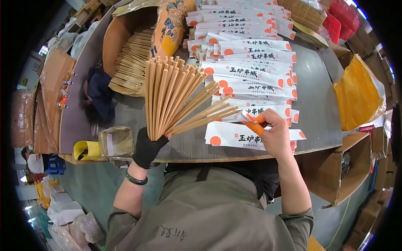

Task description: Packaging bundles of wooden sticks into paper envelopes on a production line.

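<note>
"Grey tabletop (320, 104) in front of you, cartons (360, 157) round the room; what are your hands doing?"

"My left hand (150, 146), in a black glove (145, 157), is closed round the lower ends of a fanned bundle of wooden sticks (167, 100). My right hand (272, 133) pinches what looks like the end of a paper sleeve (250, 116), using orange finger covers (255, 127), right by the tips of the lowest sticks."

"Which step is that?"

"I'd call it fitting a sleeve over stick ends, though I can't tell whether any tip is inside. The next move calls for holding that paper mouth open and lined up, with the other sticks fanned out of the way."

"And the printing?"

"The loose sleeves (255, 74), spread down the table right of the bundle, show bold black brush-style characters, a little red mark and orange-red circles near the ends. My olive top (213, 209) has a few dark characters too. I see nothing printed on the sticks, nor on those in the open carton (115, 39) beyond"
</note>
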